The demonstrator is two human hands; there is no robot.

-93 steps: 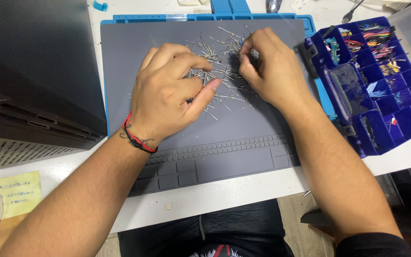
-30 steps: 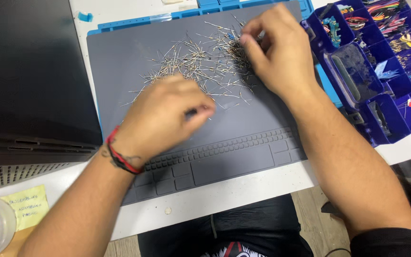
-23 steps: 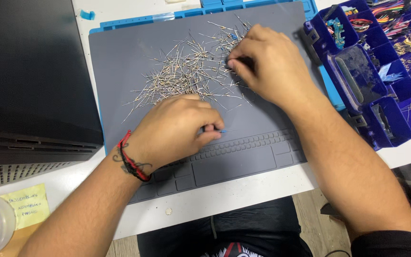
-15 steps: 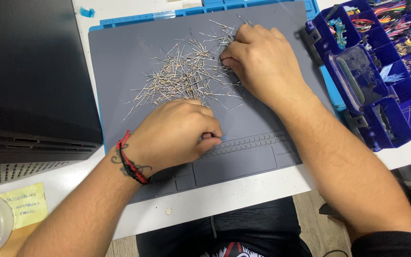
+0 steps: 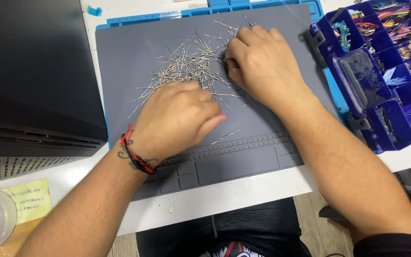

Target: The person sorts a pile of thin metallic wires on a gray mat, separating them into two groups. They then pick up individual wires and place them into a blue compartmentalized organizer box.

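Grey mat (image 5: 272, 157) holds the pile of thin wire parts (image 5: 191, 66). My left hand (image 5: 177, 119) has slid back up to the pile's near edge, fingers curled; I cannot tell what they pinch. One part (image 5: 225, 137) now lies alone beside it. My right hand (image 5: 262, 64) stays curled on the pile.

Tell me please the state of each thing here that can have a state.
Left hand: curled, knuckles up, at the near edge of the pile.
Right hand: fingers curled into the wire parts.
Wire parts: loose, scattered on the grey mat.
Blue box: open.
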